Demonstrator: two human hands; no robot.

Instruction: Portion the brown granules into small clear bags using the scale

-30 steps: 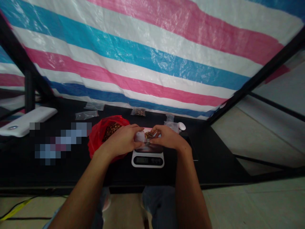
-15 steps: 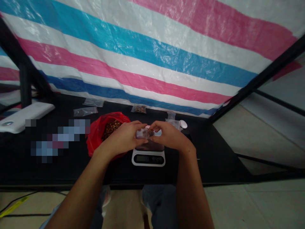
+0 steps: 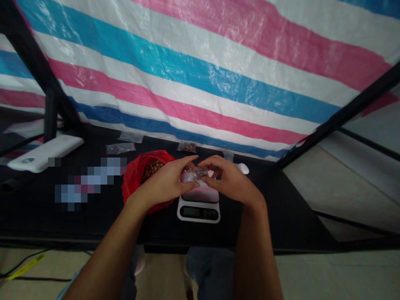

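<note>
Above the kitchen scale, a small clear plastic bag with some brownish contents is held between both hands. The fingers of my left hand close on the bag's left end, partly hidden behind it. My right hand grips the other end between thumb and fingers. The scale has a white body and a dark display at the front; its digits cannot be read. Beside my left hand stands an open red plastic bag with many small brown pieces in it, partly covered by that hand.
Behind lie a filled small bag, clear bags and a white spoon-like object. A white power bank-like block rests at far left, near a blurred-out patch. A striped plastic sheet hangs behind the black table.
The view has shifted slightly, so things sit further right and lower. My fingers have shifted on the small bag, which now shows more of itself between them.
</note>
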